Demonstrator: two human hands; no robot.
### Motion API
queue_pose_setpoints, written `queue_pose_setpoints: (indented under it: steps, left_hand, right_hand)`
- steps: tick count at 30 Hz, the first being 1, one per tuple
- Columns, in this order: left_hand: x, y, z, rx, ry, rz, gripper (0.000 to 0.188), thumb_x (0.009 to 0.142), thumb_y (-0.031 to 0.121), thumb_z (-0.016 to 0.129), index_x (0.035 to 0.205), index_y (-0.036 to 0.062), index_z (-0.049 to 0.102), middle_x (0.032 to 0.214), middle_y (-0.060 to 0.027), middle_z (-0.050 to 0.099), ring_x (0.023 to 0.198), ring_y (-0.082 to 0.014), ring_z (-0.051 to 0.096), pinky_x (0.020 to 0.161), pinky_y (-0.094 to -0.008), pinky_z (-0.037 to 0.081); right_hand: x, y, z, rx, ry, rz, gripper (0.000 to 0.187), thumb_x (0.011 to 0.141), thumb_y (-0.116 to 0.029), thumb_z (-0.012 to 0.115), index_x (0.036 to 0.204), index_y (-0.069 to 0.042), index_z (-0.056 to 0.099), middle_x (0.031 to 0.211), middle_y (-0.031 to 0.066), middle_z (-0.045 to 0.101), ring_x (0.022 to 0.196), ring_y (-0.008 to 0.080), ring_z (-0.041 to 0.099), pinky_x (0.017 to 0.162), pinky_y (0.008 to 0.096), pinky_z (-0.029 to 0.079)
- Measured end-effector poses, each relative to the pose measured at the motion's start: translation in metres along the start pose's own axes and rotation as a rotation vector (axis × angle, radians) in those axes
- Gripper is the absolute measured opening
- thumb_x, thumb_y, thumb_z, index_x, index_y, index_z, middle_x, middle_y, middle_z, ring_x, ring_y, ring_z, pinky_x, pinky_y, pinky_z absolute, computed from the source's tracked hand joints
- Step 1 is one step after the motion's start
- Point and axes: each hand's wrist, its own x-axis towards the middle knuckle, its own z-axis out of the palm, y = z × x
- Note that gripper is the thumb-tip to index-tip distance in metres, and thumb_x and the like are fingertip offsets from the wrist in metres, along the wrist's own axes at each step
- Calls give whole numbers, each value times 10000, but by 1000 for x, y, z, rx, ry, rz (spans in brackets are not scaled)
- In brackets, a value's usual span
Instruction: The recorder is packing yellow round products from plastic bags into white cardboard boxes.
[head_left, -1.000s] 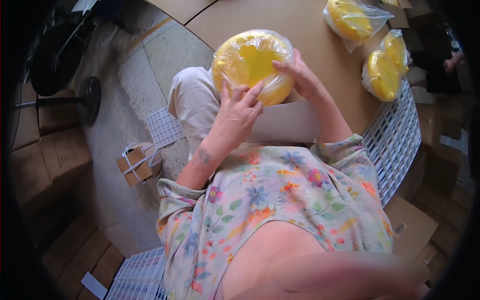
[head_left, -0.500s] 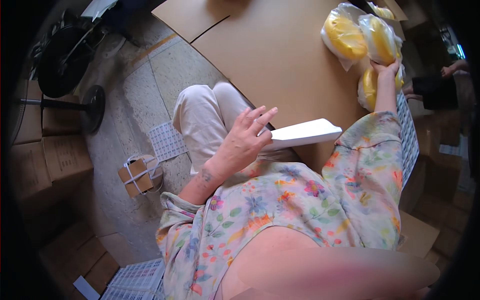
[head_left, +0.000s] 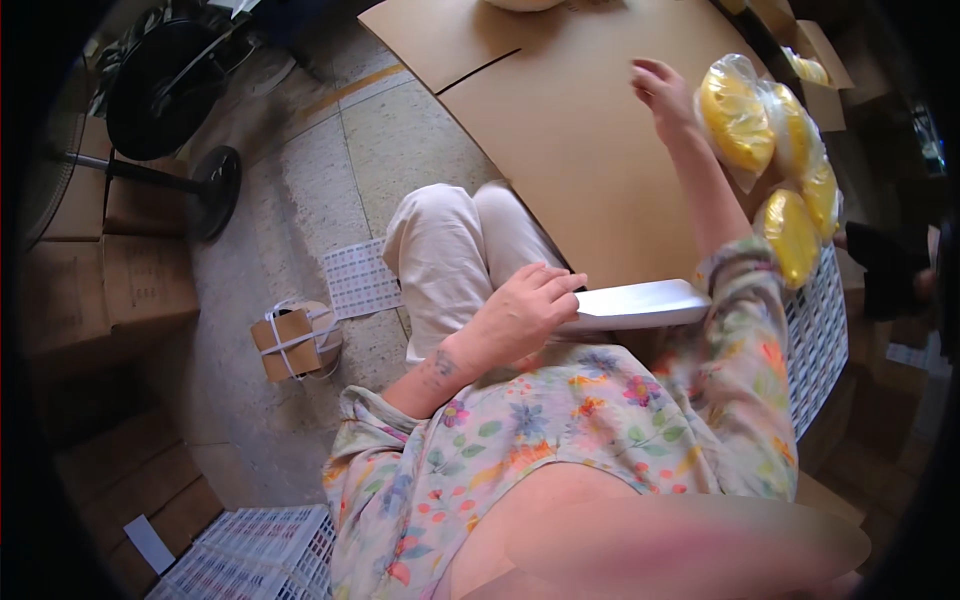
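Note:
My left hand (head_left: 530,308) is low over my lap, its fingers closed over the near end of a white box-like piece (head_left: 645,303), which extends to the right toward my sleeve. What lies under those fingers is hidden. Out over the cardboard-topped surface (head_left: 590,150) is my right hand (head_left: 664,95), a little blurred, its fingers loosely bent and apart with nothing seen in them. Just right of it lies a clear plastic bag with a yellow item (head_left: 738,115). Several similar bags crowd the right edge, including a nearer yellow bundle (head_left: 790,235).
A white lattice crate (head_left: 820,335) is below the bags at right. On the floor at left are a tied cardboard bundle (head_left: 287,343), a printed sheet (head_left: 360,280) and a black fan base (head_left: 217,192). Stacked cartons (head_left: 150,280) line the left, with another crate (head_left: 255,555) lower down.
My right hand has let go of the yellow bag and moved left, over the cardboard. The bag stays among the others. My left fingers have lowered onto the white piece. The view has shifted.

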Motion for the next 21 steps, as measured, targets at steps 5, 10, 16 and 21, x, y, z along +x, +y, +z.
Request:
queue_pose_setpoints:
  steps: [5,10,16,21]
  left_hand:
    - [-8,-5,-7,-77,-28,-77,185,811,140,693,895,28,573,1189,-121,654,1029,-303,626,952,-416,480]
    - [-8,-7,-12,-102,-7,-94,175,809,135,687,894,31,573,1161,-112,665,998,-299,633,937,-415,485]
    - [-9,-10,-17,-82,-15,-107,174,796,129,683,876,26,569,1143,-114,667,1011,-305,627,946,-420,482]
    - [2,-5,-24,49,27,-27,106,813,138,654,850,50,606,1304,-118,578,1252,-306,509,1076,-467,392]
  right_hand:
    - [98,25,111,-919,-56,-1186,277,925,-237,624,1052,-12,725,969,29,706,802,91,621,782,231,486]
    - [165,26,164,-1563,-533,-651,171,846,-106,605,954,-39,719,936,175,718,870,284,694,753,367,539]
    - [126,40,104,-453,-434,-264,144,973,-100,563,935,-17,675,951,-9,705,879,91,616,790,235,495]
    - [-17,-42,5,-406,-582,-152,220,931,-259,675,964,-43,701,928,-25,646,869,64,575,779,212,453]
